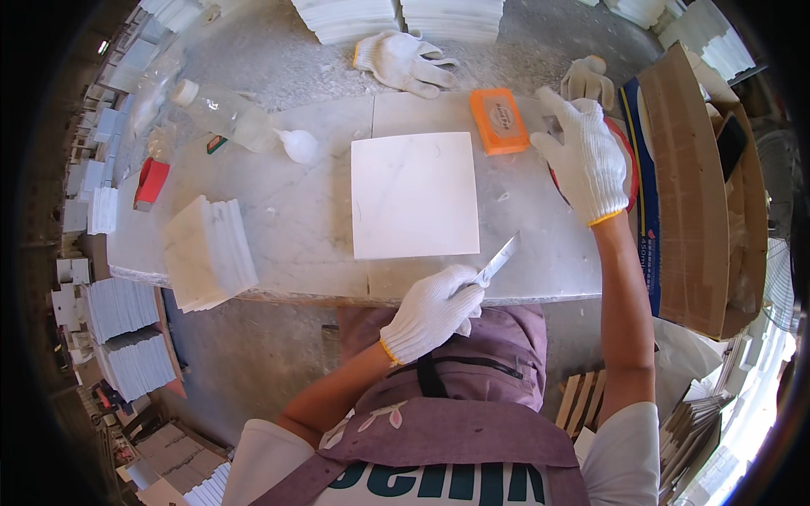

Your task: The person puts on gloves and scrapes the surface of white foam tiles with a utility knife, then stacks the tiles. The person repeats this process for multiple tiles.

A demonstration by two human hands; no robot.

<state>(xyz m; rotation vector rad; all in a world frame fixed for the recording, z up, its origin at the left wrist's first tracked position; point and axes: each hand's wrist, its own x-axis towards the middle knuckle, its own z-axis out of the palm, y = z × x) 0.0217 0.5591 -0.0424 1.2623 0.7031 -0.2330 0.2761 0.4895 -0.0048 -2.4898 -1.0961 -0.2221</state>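
Note:
My left hand (434,312), in a white knit glove, is closed around a small knife (498,260) at the table's near edge. Its blade points up and to the right. Just beyond lies a flat white square tile (413,196) with faint marks. My right hand (582,156), gloved the same way, reaches over a red-rimmed round thing (631,160), mostly covering it. Thumb and forefinger are apart, and I make out nothing held. Left of those fingers sits an orange hand pad block (499,122) with a pale label.
A tile stack (209,253) stands at left, with a plastic bottle (228,118), white squeeze bulb (297,145) and red tape roll (152,181) behind it. Spare gloves (405,63) lie at the back. A cardboard box (688,194) borders the table's right side.

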